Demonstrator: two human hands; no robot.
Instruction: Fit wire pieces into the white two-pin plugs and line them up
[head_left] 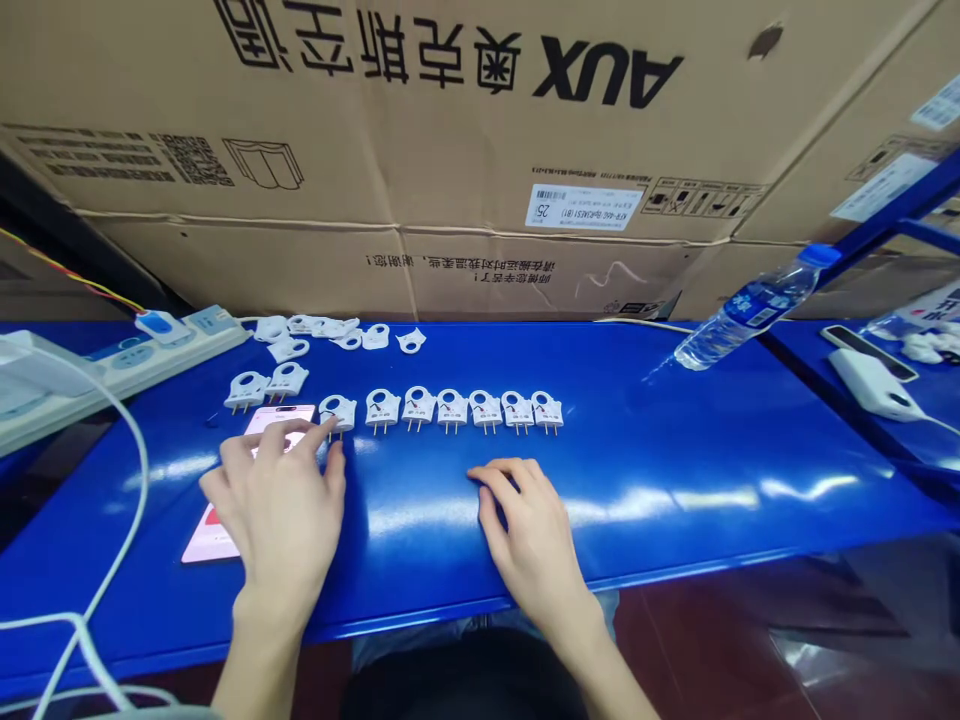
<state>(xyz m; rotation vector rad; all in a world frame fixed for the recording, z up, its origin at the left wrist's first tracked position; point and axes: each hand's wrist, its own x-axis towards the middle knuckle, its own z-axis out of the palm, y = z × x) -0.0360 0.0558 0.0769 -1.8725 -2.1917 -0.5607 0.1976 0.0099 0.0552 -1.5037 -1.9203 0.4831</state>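
My left hand [281, 510] lies flat and open over a pink phone [214, 535] on the blue table [675, 470]; its fingertips touch the leftmost white plug [338, 411] of a row. That row of several white plugs [465, 409] runs to the right, prongs toward me. My right hand [529, 535] rests on the table below the row, fingers bent down with the tips on the surface, holding nothing.
Two more plugs [266, 385] and a loose heap of white plug shells [330, 333] lie at the back left beside a power strip [127, 365]. A water bottle [750, 305] lies at the right, and large cardboard boxes [465, 150] stand behind. White cables [112, 560] cross the left edge.
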